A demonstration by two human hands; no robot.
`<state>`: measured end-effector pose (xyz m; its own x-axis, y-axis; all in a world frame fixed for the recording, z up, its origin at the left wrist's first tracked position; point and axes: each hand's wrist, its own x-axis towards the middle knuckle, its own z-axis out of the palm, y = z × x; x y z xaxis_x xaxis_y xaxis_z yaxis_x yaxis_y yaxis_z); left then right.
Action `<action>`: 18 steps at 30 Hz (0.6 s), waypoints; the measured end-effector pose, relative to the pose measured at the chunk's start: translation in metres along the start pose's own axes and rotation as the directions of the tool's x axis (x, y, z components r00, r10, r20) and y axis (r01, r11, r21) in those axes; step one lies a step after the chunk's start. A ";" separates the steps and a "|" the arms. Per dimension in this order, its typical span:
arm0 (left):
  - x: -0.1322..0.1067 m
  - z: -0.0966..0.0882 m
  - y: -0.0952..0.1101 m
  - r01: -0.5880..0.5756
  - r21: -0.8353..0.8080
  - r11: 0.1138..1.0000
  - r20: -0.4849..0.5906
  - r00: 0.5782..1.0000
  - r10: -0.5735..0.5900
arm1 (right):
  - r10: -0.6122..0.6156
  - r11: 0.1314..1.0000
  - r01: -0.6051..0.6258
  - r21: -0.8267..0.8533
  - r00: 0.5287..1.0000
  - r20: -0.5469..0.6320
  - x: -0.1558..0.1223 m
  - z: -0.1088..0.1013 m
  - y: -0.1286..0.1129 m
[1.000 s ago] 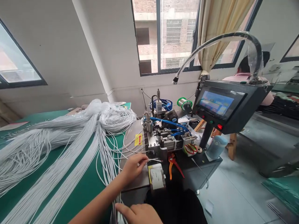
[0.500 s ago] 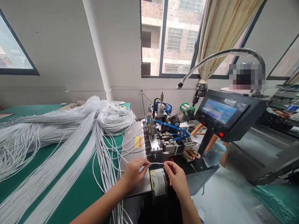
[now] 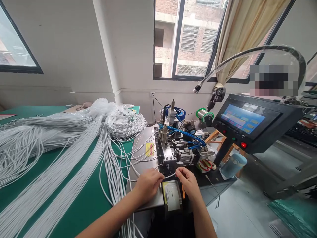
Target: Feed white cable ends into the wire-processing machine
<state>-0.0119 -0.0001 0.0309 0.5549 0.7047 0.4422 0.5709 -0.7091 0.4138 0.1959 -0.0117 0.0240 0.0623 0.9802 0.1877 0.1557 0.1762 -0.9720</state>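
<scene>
A short span of white cable (image 3: 169, 176) stretches between my two hands at the front of a bench machine (image 3: 182, 145). My left hand (image 3: 150, 185) pinches it at the metal plate's front corner. Its other end sits in the fingertips of my right hand (image 3: 187, 181), held a little higher, so the span slopes up to the right. Just below the cable is a small block wrapped in clear and yellow tape (image 3: 172, 195). More white cables run from the machine's left side across the metal plate (image 3: 146, 134).
Bundles of white cables (image 3: 61, 165) cover much of the green table (image 3: 81, 191) at left. A touch-screen control box (image 3: 250, 120) stands right of the machine, under a gooseneck lamp (image 3: 242, 54). A wire spool (image 3: 205, 115) and a blue bin (image 3: 233, 166) are nearby. A person, blurred, is behind the screen.
The view has shifted slightly, so most things sit further right. The cable span, level before, now tilts with its right end higher. Both hands still pinch it.
</scene>
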 end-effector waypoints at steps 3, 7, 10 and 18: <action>0.001 -0.001 0.002 -0.025 0.144 0.989 0.036 0.999 0.020 | -0.036 0.981 0.047 -0.187 0.998 0.058 0.004 -0.006 0.006; 0.002 0.000 0.003 -0.037 0.273 0.961 0.103 0.995 0.009 | -0.070 0.950 0.094 -0.299 0.993 0.090 0.008 -0.006 0.015; 0.003 0.003 0.003 -0.043 0.323 0.945 0.147 0.989 -0.005 | -0.051 0.954 0.077 -0.289 0.994 0.096 0.011 -0.005 0.022; 0.005 0.004 0.007 -0.045 0.380 0.924 0.256 0.965 -0.058 | 0.025 0.992 -0.005 -0.122 0.987 0.159 0.017 -0.008 0.043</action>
<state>-0.0028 -0.0011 0.0328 0.6573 0.7270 0.1988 0.7322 -0.6784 0.0599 0.2113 0.0119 -0.0131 -0.0916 0.9861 0.1384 0.2748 0.1586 -0.9483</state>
